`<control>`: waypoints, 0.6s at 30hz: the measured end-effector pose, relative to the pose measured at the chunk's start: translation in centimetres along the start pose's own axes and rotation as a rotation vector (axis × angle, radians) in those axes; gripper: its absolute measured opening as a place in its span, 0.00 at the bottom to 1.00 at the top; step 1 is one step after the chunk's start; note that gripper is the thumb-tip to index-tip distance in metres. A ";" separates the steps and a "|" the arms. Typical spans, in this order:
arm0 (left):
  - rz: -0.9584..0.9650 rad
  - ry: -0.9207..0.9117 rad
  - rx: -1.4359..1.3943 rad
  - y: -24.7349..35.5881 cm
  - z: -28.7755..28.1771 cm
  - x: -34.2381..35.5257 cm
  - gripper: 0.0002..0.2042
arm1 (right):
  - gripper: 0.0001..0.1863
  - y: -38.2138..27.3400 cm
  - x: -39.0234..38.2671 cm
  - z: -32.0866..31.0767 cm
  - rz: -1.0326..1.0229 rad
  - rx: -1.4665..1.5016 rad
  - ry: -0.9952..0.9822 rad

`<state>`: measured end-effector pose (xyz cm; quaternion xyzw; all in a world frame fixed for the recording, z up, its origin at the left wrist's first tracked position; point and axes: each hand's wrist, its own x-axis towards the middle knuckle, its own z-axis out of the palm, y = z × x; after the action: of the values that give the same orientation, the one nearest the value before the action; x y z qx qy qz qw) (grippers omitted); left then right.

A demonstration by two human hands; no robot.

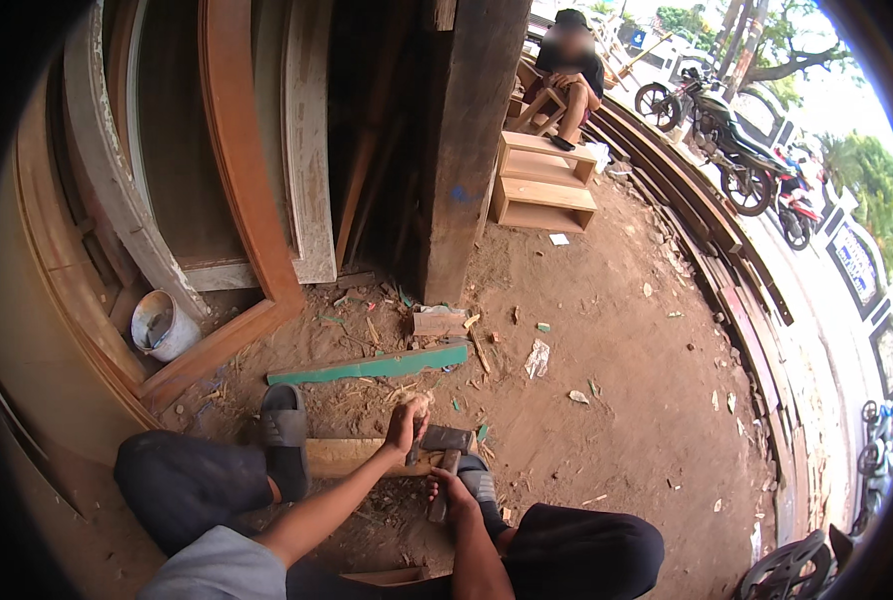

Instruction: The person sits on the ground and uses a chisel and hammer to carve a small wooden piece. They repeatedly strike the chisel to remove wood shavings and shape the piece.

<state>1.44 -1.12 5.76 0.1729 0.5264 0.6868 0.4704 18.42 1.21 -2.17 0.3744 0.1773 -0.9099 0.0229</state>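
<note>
Between my sandalled feet lies a pale wooden board. My left hand is closed around an upright chisel; its pale, frayed handle end sticks out above the fist, and the dark lower part reaches down to the board. In my right hand is a hammer, gripped by its brown wooden handle. The hammer's dark head lies low beside the chisel, over the right end of the board. Exactly where the chisel's edge meets the wood is hidden.
Just beyond the board rests a green-painted timber strip. A white bucket stands among leaning door frames at left. A thick post rises ahead. Farther off are a wooden box unit, a seated person and stacked planks.
</note>
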 end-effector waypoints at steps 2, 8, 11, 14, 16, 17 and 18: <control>0.206 0.049 -0.002 3.9 3.3 0.4 0.21 | 0.15 -0.3 0.0 0.0 0.002 -0.016 0.029; 0.290 0.159 0.169 2.8 2.1 1.9 0.19 | 0.15 -0.4 0.5 -0.9 0.008 -0.044 -0.063; 0.116 0.388 0.156 -1.0 -0.5 1.4 0.20 | 0.15 -0.6 -0.1 0.1 0.035 -0.019 -0.058; -0.031 0.446 0.123 1.0 0.0 1.2 0.22 | 0.14 -0.7 -0.8 -0.2 0.007 -0.003 -0.013; 0.010 0.380 0.219 2.3 0.8 0.7 0.23 | 0.14 -0.3 -0.5 -0.3 -0.003 0.005 -0.034; 0.032 0.342 0.267 2.9 1.1 0.8 0.23 | 0.14 -0.5 -0.2 -0.3 0.006 0.007 -0.025; 0.035 0.359 0.270 3.7 1.3 0.9 0.23 | 0.14 -0.6 0.1 -0.4 0.015 0.009 -0.016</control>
<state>0.18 0.33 9.33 0.1182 0.6860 0.6378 0.3297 18.53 1.87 -2.28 0.3685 0.1703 -0.9134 0.0294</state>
